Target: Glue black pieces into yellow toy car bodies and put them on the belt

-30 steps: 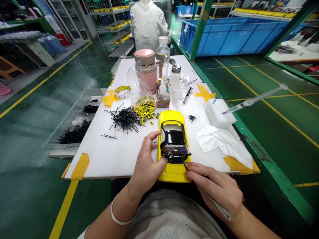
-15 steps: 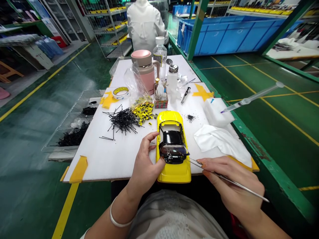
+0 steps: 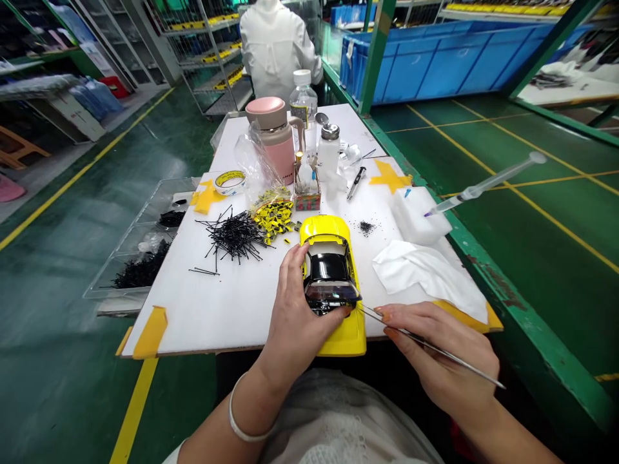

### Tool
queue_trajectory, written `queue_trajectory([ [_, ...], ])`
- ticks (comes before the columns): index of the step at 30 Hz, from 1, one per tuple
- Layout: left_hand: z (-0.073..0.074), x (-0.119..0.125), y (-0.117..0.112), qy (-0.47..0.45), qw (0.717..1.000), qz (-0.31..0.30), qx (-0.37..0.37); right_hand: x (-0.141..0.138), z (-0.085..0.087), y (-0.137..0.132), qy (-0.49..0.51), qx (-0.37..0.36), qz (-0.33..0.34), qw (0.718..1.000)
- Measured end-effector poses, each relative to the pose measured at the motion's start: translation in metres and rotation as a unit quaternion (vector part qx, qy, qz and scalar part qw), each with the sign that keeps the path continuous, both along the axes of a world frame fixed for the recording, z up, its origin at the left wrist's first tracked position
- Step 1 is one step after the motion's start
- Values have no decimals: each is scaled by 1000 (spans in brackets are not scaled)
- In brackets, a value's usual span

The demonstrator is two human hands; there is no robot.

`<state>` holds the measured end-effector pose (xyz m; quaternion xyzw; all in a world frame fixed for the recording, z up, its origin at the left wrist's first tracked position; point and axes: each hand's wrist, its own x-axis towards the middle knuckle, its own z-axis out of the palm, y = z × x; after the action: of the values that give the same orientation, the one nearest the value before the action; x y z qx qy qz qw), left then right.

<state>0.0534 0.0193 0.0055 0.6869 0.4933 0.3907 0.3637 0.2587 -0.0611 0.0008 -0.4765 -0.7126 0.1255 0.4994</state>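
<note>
A yellow model car body with a black roof lies at the front of the white work surface. My left hand grips it from the left, fingers along its side. The left thumb reaches across the black area below the clear windshield, close to its right corner. In my right hand is a pair of metal tweezers, held like a pen. Their tips are at the windshield's lower right corner; whether they pinch anything is too small to tell.
Left of the car lie a pile of thin black parts and small yellow-black pieces. A pink mug and pump bottle stand behind. To the right are a white cloth and a syringe in a foam block.
My left thumb has slid right, from the windshield's lower left towards its lower right corner. The left hand has moved further over the car. The tweezers stay near the same corner.
</note>
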Motion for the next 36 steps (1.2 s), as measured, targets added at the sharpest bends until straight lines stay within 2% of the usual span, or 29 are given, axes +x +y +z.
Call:
queue_trajectory([
  [9, 1, 2, 1, 1, 999, 23, -40, 14, -4, -4, 20, 21, -42, 999],
  [14, -2, 2, 1, 8, 999, 20, -39, 26, -2, 2, 19, 43, -101, 994],
  [17, -7, -2, -2, -5, 999, 17, -29, 36, 4, 19, 25, 60, -156, 986],
  [20, -13, -11, -7, -42, 999, -5, 2, 46, 11, 44, 47, 18, -183, 982],
  [23, -16, -24, -8, -20, 996, -32, 84, 54, 15, 72, 75, -64, -174, 980],
  [27, -14, -34, 1, 16, 982, -35, 186, 55, 19, 106, 84, -131, -158, 975],
  [32, -10, -35, 15, 7, 974, -27, 226, 48, 19, 134, 61, -161, -125, 977],
  [36, -12, -39, 19, -40, 974, -67, 212, 43, 12, 143, 53, -167, -113, 978],
])
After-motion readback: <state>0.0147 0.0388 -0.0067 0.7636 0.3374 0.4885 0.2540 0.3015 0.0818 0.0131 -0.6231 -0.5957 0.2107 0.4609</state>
